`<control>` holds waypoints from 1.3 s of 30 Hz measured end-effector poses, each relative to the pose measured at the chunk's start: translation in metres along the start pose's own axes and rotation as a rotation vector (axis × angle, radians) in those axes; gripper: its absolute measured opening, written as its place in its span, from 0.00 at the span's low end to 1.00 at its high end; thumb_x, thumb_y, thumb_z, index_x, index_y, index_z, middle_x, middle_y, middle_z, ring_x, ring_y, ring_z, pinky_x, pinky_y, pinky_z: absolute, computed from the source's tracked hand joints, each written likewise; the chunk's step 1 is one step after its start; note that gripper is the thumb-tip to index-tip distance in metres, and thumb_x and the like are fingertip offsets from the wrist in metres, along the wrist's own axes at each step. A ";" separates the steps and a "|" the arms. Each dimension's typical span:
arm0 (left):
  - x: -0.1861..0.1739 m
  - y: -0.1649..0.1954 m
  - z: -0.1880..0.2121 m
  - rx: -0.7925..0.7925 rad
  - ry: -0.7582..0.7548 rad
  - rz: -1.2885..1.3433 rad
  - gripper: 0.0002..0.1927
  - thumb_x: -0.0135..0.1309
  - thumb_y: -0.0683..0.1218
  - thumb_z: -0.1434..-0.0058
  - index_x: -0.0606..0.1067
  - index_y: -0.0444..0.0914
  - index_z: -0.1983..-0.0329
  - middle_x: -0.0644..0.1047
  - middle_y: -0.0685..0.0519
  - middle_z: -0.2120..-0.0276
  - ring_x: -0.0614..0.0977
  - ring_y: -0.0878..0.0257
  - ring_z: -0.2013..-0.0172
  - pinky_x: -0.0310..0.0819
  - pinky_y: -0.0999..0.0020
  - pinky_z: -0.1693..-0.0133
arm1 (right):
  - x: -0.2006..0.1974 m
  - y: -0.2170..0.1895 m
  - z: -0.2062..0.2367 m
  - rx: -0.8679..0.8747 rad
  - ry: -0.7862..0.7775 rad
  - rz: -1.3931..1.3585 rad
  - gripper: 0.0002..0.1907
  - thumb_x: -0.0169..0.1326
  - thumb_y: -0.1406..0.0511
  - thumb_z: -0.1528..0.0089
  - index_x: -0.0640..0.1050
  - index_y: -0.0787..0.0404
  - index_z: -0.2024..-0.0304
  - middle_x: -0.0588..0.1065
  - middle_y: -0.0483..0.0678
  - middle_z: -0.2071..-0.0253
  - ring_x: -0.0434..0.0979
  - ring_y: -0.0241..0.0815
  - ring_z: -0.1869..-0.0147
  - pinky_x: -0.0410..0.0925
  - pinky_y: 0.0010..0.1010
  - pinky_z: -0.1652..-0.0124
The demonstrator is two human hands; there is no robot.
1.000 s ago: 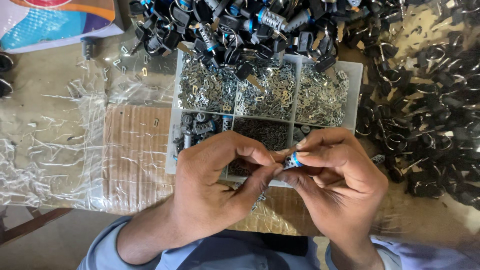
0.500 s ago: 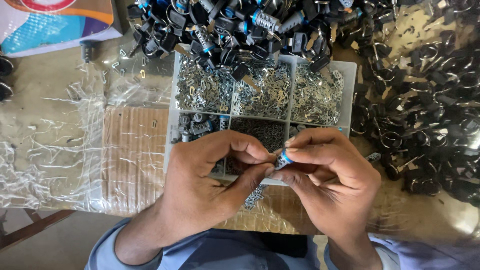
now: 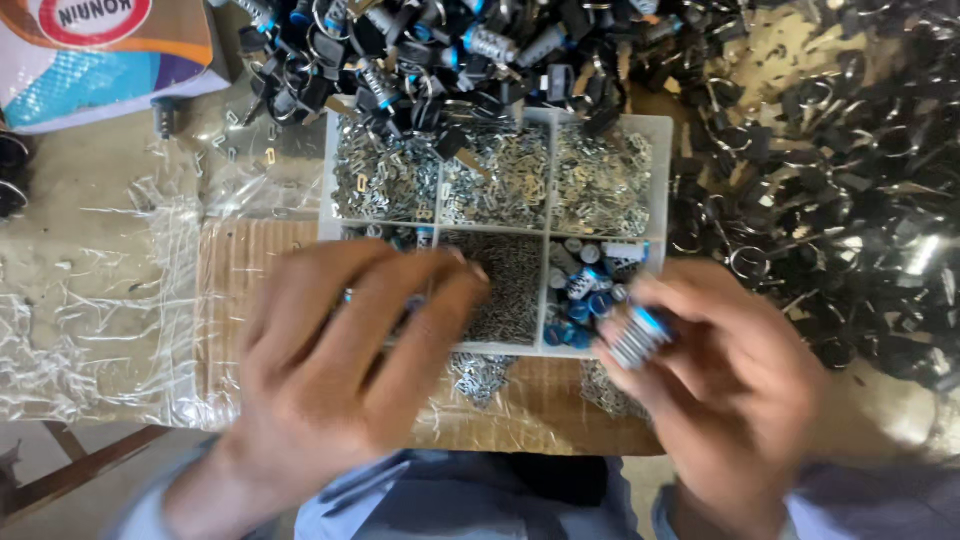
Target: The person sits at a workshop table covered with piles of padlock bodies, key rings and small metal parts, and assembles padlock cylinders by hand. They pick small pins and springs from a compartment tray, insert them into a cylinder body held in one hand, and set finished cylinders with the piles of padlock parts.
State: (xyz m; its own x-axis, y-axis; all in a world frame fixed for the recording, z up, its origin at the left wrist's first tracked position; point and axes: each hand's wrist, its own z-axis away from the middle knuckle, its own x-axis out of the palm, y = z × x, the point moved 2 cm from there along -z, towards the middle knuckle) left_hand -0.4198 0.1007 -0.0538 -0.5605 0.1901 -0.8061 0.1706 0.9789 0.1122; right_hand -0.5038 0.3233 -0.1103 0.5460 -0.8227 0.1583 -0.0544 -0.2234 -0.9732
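My right hand (image 3: 725, 385) holds a small silver cylinder with a blue end (image 3: 637, 335) at the fingertips, just right of the white compartment tray (image 3: 657, 130). My left hand (image 3: 350, 350) is blurred, fingers spread and holding nothing, over the tray's lower left compartments, its fingertips near the middle compartment of small dark metal pieces (image 3: 510, 285). The tray's upper three compartments hold small silver metal parts (image 3: 505, 180). The lower right compartment holds silver and blue cylinders (image 3: 585, 290).
A heap of black keys and silver cylinders (image 3: 450, 50) lies behind the tray, and black ringed keys (image 3: 830, 180) cover the right side. Crumpled clear plastic film (image 3: 90, 310) and cardboard (image 3: 225, 270) lie at left. A colourful bag (image 3: 100, 50) sits at top left.
My hands were joined around the small cylinder below the tray; they have now come apart. The right keeps the cylinder, the left has swung left over the tray.
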 end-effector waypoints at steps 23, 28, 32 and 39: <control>0.177 0.087 -0.153 0.454 0.095 0.655 0.07 0.61 0.36 0.41 0.74 0.38 0.67 0.78 0.49 0.69 0.83 0.59 0.67 0.81 0.64 0.67 | -0.047 0.051 0.178 0.378 0.371 -0.176 0.20 0.65 0.84 0.52 0.76 0.71 0.60 0.72 0.64 0.48 0.81 0.54 0.50 0.82 0.44 0.59; 0.089 0.041 -0.109 0.193 0.068 0.973 0.12 0.62 0.33 0.41 0.69 0.35 0.66 0.76 0.50 0.71 0.82 0.64 0.68 0.80 0.69 0.67 | -0.038 0.038 0.151 0.316 0.271 -0.225 0.19 0.65 0.83 0.48 0.77 0.72 0.56 0.72 0.61 0.48 0.81 0.52 0.49 0.82 0.41 0.56; 0.057 0.021 -0.050 0.016 -0.189 0.966 0.09 0.56 0.30 0.38 0.72 0.34 0.59 0.79 0.50 0.64 0.86 0.64 0.63 0.81 0.71 0.58 | -0.034 0.050 0.147 0.352 0.289 -0.183 0.19 0.64 0.83 0.49 0.78 0.71 0.56 0.72 0.60 0.47 0.81 0.49 0.50 0.81 0.38 0.55; 0.058 0.064 -0.049 0.262 -0.291 0.628 0.14 0.61 0.40 0.50 0.78 0.31 0.60 0.81 0.43 0.66 0.84 0.52 0.62 0.82 0.58 0.61 | -0.042 0.044 0.153 0.279 0.358 -0.110 0.21 0.65 0.83 0.50 0.78 0.71 0.55 0.73 0.60 0.46 0.81 0.49 0.50 0.81 0.37 0.56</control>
State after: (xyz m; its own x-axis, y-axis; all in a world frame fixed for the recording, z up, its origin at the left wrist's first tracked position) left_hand -0.4812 0.1781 -0.0653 -0.0623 0.6455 -0.7612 0.5969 0.6354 0.4900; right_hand -0.4011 0.4277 -0.1855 0.2105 -0.9415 0.2633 0.2414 -0.2109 -0.9472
